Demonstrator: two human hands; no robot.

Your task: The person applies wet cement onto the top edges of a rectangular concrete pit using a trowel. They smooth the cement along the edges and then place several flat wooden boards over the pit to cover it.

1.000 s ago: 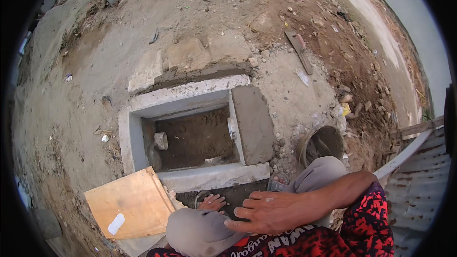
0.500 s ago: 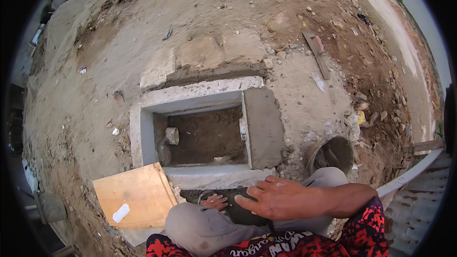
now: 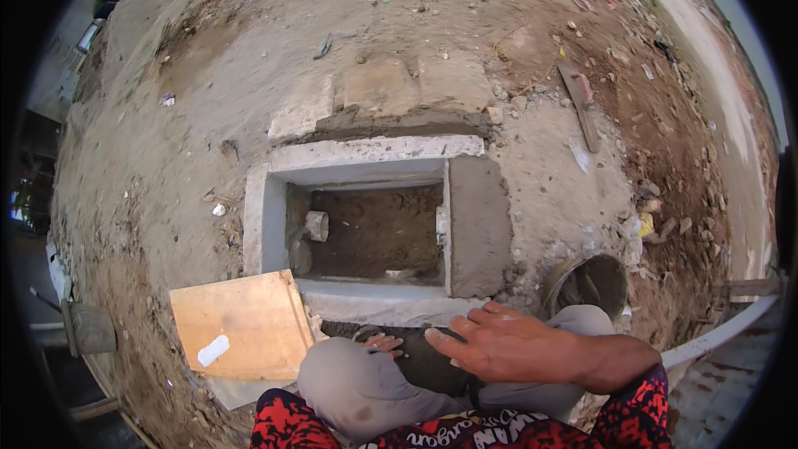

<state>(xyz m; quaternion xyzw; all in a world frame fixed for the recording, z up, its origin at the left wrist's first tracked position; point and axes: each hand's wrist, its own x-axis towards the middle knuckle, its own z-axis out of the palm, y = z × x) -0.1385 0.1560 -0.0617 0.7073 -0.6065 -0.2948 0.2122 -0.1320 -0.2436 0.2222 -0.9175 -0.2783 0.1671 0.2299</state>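
Head view shows your right grip (image 3: 503, 345) loose and fairly wide, back of the hand up, fingers a little apart and nothing seen in it, hanging past your right knee (image 3: 582, 320). A second ago it lay lower, toward your lap; now its fingertips reach the near right corner of the pale concrete frame (image 3: 382, 309), though you cannot tell from here whether they touch. The frame lies just ahead of both grips, its wet grey mortar band (image 3: 480, 224) straight ahead of the right one. Your left grip (image 3: 384, 343) is partly hidden beside your left knee (image 3: 349, 378); fingers show over a dark strip just short of the frame, about where they were, but whether they hold anything cannot be told. Left of that grip lies the wooden board (image 3: 241, 312); ahead and left of it, inside the frame, a short pipe stub (image 3: 317, 225). Ahead and right of your right grip leans the bucket (image 3: 611, 276), with the float (image 3: 579, 108) farther ahead. Everything sits farther right in view than before, and a distant person (image 3: 106, 2) now shows, far ahead and left of your left grip.
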